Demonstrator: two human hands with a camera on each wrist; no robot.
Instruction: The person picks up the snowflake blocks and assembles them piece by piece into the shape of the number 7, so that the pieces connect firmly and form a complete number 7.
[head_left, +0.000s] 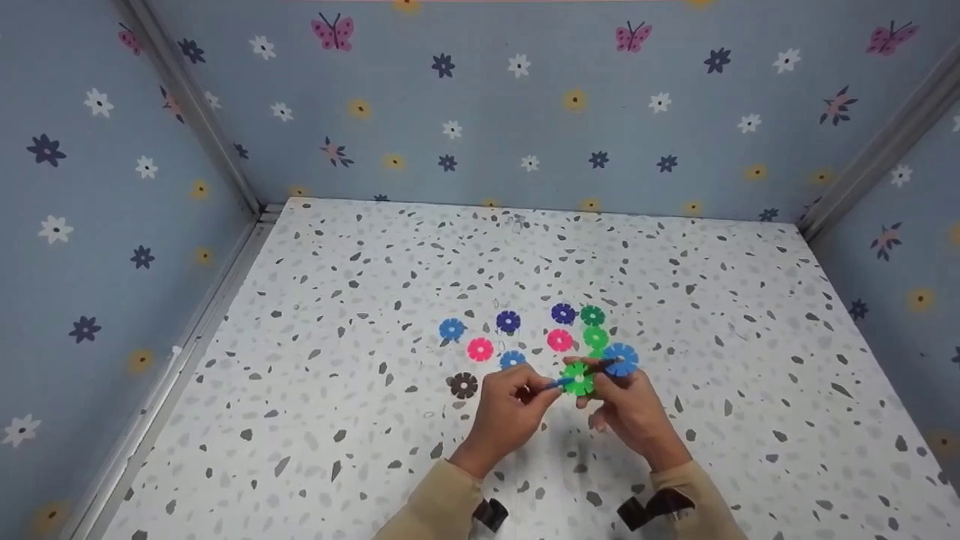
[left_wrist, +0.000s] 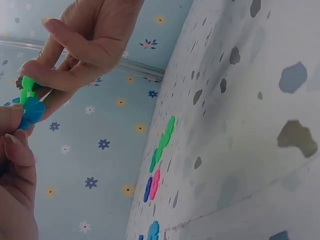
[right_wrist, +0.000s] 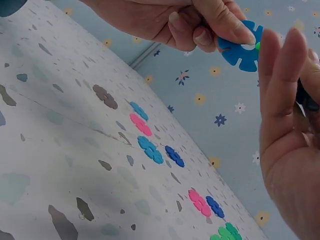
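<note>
Nearest, at the bottom of the frame, are two tan sleeves (head_left: 442, 502). Just above them, right of the middle, the left hand (head_left: 514, 405) pinches a thin-looking blue disc (head_left: 556, 382) with its thumb and finger. The right hand (head_left: 630, 409) holds a green disc (head_left: 578, 379) between thumb and finger, its other fingers loose. A brown disc (head_left: 602, 366) and a big-looking blue disc (head_left: 621, 360) go on from the green one, toward the right.

All four make a little row, held up off the surface (head_left: 337, 300). The row is long from left to right and tips up at its right end. The left blue disc and the brown one show their edges; the green one and the right blue one show their round faces.

I think the left blue disc is being pushed into the green one. That seems to need the slots lined up, then a firm push.

Farther up, loose discs (head_left: 480, 349) lie on the surface. Farthest, across the top, is a flowery blue wall (head_left: 487, 105).
</note>
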